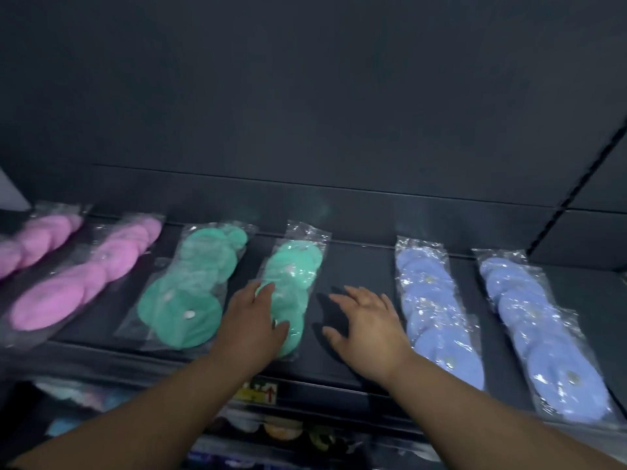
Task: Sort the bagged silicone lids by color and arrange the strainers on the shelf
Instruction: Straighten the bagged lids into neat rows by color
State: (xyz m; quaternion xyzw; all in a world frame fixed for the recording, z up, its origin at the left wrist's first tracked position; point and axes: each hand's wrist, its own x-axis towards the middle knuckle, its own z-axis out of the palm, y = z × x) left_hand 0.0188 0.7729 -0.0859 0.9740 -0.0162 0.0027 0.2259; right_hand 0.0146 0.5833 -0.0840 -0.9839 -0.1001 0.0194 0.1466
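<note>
Bags lined up by colour on the dark shelf, far-left pink bag cut off.
Left hand lies flat, fingers spread, on the second green bag, hiding its lower half; right hand open on bare shelf, just beside blue bag.

Retail shop setting: dark display shelf stocked with clear-bagged silicone lids in rows; label on near shelf edge.

Left hand hides green bag partly.
</note>
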